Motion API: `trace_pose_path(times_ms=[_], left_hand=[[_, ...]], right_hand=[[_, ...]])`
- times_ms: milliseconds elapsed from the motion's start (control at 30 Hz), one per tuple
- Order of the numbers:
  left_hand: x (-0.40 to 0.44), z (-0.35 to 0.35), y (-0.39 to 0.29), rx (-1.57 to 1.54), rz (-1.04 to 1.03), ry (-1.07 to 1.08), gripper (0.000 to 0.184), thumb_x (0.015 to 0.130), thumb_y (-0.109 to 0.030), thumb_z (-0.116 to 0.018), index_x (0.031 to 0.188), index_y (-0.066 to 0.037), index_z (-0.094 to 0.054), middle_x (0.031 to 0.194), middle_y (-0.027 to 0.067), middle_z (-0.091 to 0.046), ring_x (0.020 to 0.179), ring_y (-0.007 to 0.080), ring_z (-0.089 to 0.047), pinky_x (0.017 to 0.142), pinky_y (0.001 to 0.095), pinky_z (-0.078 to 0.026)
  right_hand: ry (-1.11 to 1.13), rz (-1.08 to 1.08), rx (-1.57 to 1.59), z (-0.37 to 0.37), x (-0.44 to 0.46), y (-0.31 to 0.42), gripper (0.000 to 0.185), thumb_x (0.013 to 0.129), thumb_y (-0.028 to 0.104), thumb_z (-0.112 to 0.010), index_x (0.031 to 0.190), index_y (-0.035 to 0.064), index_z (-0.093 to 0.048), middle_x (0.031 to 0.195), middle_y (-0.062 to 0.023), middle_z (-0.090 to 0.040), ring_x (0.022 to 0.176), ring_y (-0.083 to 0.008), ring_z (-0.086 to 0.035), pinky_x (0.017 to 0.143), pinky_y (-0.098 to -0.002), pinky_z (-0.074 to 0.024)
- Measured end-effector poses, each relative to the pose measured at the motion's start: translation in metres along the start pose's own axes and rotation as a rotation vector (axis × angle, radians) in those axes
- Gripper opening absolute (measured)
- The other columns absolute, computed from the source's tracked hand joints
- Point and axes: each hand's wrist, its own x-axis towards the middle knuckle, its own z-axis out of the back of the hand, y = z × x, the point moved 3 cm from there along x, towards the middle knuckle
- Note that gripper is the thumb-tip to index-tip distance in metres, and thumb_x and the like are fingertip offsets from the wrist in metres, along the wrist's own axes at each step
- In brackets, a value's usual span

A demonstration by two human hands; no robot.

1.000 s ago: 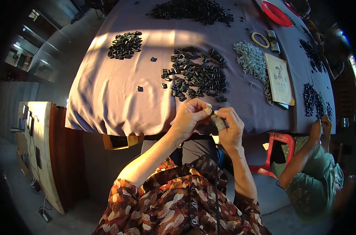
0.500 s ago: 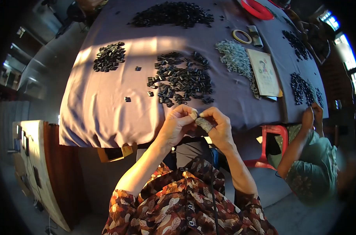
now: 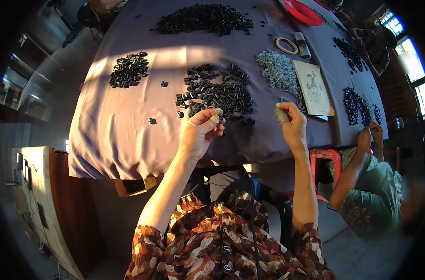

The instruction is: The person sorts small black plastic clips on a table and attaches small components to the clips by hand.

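From the head camera, I monitor two bare hands above a table covered with a mauve cloth. The left hand is positioned at the near edge of the central pile of black block-shaped parts; its thumb and index finger are pinched together on a small piece, which is too small for me to identify. The right hand is well apart from the left, at the near end of the silver-grey parts. Its fingers are curled, with a grey textured wad against them; I cannot tell whether the wad is worn or gripped, nor whether the fingertips retain a part. Loose black parts lie left of the central pile. A smaller black pile sits farther left, and a wide black pile occupies the far side. Right of the silver-grey parts, I locate a booklet; beyond it are a yellow ring, a cylinder and a red basin. At the right corner, a co-worker's hands are beside another black pile.
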Motion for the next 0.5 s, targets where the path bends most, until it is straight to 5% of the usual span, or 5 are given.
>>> trace_pose_path(times_ms=[300,400,500], left_hand=[[-0.007,0.007,0.004,-0.017,-0.041,0.064,0.012,0.084,-0.009,-0.058,0.094,-0.003,-0.06,0.082,0.0089,-0.06,0.067,0.0138,-0.056,0.06,0.0251,-0.046],[-0.004,0.009,0.004,-0.092,-0.082,0.084,0.01,0.084,-0.007,-0.056,0.093,-0.003,-0.059,0.083,0.0085,-0.06,0.068,0.0145,-0.057,0.07,0.0302,-0.049],[-0.001,0.008,0.007,-0.168,-0.118,0.071,0.01,0.085,-0.006,-0.055,0.094,-0.004,-0.059,0.083,0.0081,-0.059,0.071,0.0155,-0.058,0.08,0.037,-0.049]], right_hand=[[-0.072,-0.03,-0.205,0.017,0.022,-0.042,0.023,0.073,-0.007,-0.05,0.094,0.0006,-0.058,0.083,-0.0148,-0.061,0.076,-0.0242,-0.06,0.07,-0.0302,-0.0461],[-0.064,0.045,-0.236,0.013,0.029,-0.043,0.022,0.075,-0.007,-0.048,0.094,0.0004,-0.058,0.077,-0.0068,-0.059,0.065,-0.0126,-0.054,0.061,-0.0251,-0.0441],[-0.031,0.172,-0.234,-0.005,0.027,-0.022,0.02,0.075,-0.006,-0.05,0.093,0.0006,-0.058,0.079,-0.009,-0.059,0.067,-0.0129,-0.055,0.062,-0.0251,-0.0443]])
